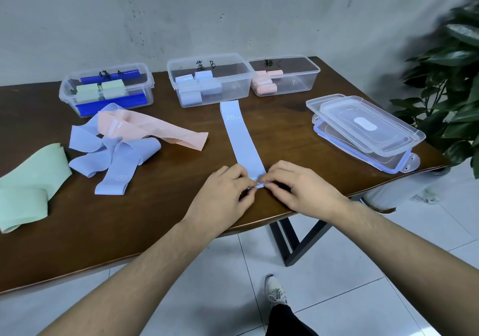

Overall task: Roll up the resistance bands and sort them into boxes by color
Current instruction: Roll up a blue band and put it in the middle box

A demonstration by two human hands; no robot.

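- Green band [28, 180] lies loose at the counter's [155, 219] left.
- Left hand [223, 190] pinches the flat blue band's [242, 138] near end.
- Right hand [303, 188] fingers [272, 180] pinch the same end at the counter edge.

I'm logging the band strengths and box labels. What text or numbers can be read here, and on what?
"20", with small blurred letters after it: on the flat blue band that both hands are rolling.
"20", seen upside down: on a loose blue band in the pile.
"A", after a handwritten character: left box.
"B", after a handwritten character: middle box.
"C", faint, after a handwritten character: right box.
White marks on the pink band: unreadable.
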